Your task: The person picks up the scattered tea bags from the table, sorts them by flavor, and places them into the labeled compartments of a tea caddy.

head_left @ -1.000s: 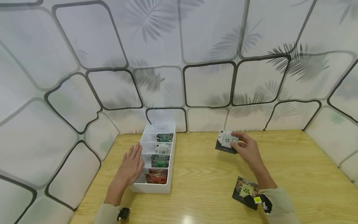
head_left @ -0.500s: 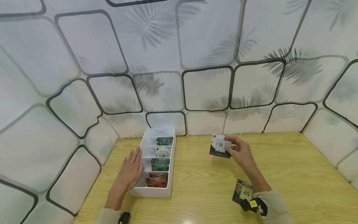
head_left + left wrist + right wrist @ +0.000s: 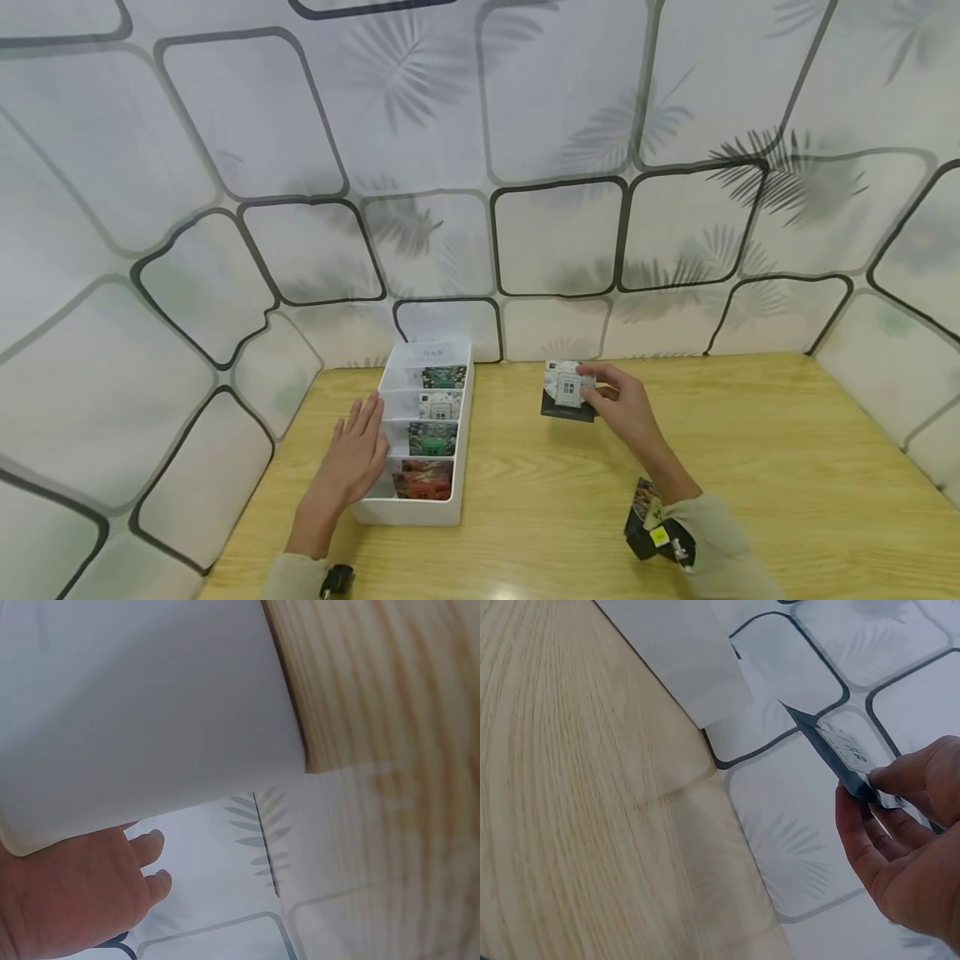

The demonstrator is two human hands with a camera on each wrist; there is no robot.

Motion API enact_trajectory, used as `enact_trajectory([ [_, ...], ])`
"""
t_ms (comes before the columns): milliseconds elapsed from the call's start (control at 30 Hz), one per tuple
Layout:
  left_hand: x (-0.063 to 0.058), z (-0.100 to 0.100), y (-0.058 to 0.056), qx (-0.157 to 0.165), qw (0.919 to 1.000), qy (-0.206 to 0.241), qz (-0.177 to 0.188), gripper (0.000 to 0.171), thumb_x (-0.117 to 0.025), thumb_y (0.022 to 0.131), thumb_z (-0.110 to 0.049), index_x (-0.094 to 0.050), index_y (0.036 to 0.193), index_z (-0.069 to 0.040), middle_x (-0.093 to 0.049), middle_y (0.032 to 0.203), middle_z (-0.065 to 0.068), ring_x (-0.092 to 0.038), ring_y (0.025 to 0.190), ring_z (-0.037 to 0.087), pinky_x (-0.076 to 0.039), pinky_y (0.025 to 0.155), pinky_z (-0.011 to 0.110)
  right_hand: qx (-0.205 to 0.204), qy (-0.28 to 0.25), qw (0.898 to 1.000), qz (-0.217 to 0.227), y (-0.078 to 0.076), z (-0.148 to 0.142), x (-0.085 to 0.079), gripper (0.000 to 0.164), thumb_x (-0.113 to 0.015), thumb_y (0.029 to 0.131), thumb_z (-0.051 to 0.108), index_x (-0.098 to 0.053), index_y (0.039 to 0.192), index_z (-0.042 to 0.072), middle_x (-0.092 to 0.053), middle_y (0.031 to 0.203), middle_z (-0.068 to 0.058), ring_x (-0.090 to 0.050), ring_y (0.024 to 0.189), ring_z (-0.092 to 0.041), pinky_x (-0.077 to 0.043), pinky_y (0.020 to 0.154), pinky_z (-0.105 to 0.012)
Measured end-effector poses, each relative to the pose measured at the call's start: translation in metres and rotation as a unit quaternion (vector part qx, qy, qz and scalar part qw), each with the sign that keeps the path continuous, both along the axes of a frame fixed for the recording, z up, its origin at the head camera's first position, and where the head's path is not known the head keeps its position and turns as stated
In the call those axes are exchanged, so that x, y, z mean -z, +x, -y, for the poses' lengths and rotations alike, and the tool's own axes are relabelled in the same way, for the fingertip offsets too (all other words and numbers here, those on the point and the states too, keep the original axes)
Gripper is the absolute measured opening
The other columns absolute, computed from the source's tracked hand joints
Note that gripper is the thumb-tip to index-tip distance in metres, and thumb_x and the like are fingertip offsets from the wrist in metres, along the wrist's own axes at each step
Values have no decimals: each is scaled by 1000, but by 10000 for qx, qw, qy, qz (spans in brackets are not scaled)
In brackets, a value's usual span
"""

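Note:
Pinched between thumb and fingers of my right hand [image 3: 624,409] is a flat square sachet [image 3: 566,390], white with leaf print above and black below. In the right wrist view the sachet [image 3: 832,754] appears nearly edge-on, above the table. My left hand [image 3: 352,454] rests with straight fingers along the left side of a white divided box [image 3: 459,467]. Inside the box, front to back, stand red sachets [image 3: 423,481], a green one [image 3: 432,439], a white one [image 3: 440,407] and a dark green one [image 3: 444,377]. The left wrist view shows the box's plain side wall [image 3: 165,712].
A dark patterned sachet with a yellow-green label [image 3: 642,505] lies on the wooden table [image 3: 525,500], partly covered by the right wrist's strap and camera. A patterned cloth wall [image 3: 555,242] encloses the table's back and sides.
My right hand has carried the white-and-black sachet leftward, closer to the box. The left hand stays at the box's side. The view tilted slightly upward early on.

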State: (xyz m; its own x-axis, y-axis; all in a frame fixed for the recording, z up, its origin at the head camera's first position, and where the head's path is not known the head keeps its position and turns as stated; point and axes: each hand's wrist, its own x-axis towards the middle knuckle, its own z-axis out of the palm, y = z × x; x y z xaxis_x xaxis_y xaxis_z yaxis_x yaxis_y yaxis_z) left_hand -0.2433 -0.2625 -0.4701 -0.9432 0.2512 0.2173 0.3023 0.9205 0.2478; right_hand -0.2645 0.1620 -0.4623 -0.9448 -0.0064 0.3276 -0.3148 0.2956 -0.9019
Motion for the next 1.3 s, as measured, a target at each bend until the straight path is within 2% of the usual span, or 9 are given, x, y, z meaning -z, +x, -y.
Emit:
enact_trajectory([
  [167, -1, 1, 0, 10, 10000, -48, -24, 56, -36, 108, -16, -29, 157, 8, -23, 167, 21, -18, 153, 46, -18, 119, 66, 55, 77, 9999, 35, -5, 13, -3, 29, -65, 100, 4, -69, 129, 4, -64, 133, -17, -67, 106, -34, -55, 73, -23],
  [400, -2, 1, -1, 0, 10000, -32, -29, 55, -36, 108, -16, -29, 158, 8, -23, 167, 21, -18, 153, 46, -18, 119, 67, -110, 187, 9997, -77, -15, 31, -8, 28, -65, 99, 4, -71, 127, 6, -65, 130, -15, -69, 102, -32, -56, 73, -27],
  [600, 0, 1, -1, 10, 10000, 31, 36, 56, -35, 108, -16, -27, 158, 7, -21, 168, 21, -16, 153, 45, -16, 119, 67, -247, 88, 9997, -16, -19, 46, -8, 27, -66, 99, 4, -71, 125, 6, -64, 126, -17, -70, 98, -33, -58, 66, -33],
  [700, 1, 0, -2, 31, 9999, 105, 54, 56, -34, 109, -16, -27, 159, 7, -20, 168, 20, -14, 154, 44, -16, 119, 67, -310, -6, 9995, -14, -21, 53, -9, 27, -66, 98, 4, -71, 124, 5, -65, 122, -18, -70, 96, -34, -60, 66, -42],
  [767, 1, -2, -2, 59, 9999, 131, 54, 56, -33, 109, -16, -26, 159, 6, -19, 168, 20, -13, 154, 44, -16, 119, 67, -322, -59, 9995, -9, -21, 57, -10, 27, -67, 98, 3, -71, 124, 4, -65, 119, -20, -70, 95, -34, -60, 65, -42],
  [833, 1, -3, -1, 73, 9998, 160, 78, 55, -33, 109, -16, -26, 159, 6, -19, 168, 20, -13, 154, 44, -15, 120, 66, -340, -82, 9994, -1, -21, 61, -9, 27, -67, 97, 2, -71, 124, 3, -66, 117, -19, -70, 93, -34, -61, 67, -48],
  [933, 1, -4, 0, 81, 9998, 171, 94, 55, -33, 109, -16, -26, 159, 6, -21, 168, 21, -14, 154, 44, -15, 119, 67, -356, -163, 9992, 66, -21, 68, -9, 27, -67, 97, 0, -71, 123, 4, -66, 114, -19, -70, 91, -32, -61, 67, -47],
  [1000, 1, -3, 0, 75, 9998, 173, 88, 55, -34, 109, -16, -27, 159, 6, -22, 167, 21, -15, 154, 45, -15, 119, 67, -391, -250, 9989, 60, -21, 72, -10, 28, -67, 96, -1, -71, 123, 4, -66, 113, -18, -70, 90, -30, -60, 69, -54],
  [1300, 1, 1, 0, 68, 9999, 135, 76, 55, -34, 109, -16, -26, 159, 7, -21, 168, 21, -16, 153, 45, -15, 119, 67, -532, -462, 9975, -60, -28, 91, -16, 29, -67, 95, -2, -71, 123, 4, -67, 111, -17, -70, 90, -29, -62, 67, -43],
])
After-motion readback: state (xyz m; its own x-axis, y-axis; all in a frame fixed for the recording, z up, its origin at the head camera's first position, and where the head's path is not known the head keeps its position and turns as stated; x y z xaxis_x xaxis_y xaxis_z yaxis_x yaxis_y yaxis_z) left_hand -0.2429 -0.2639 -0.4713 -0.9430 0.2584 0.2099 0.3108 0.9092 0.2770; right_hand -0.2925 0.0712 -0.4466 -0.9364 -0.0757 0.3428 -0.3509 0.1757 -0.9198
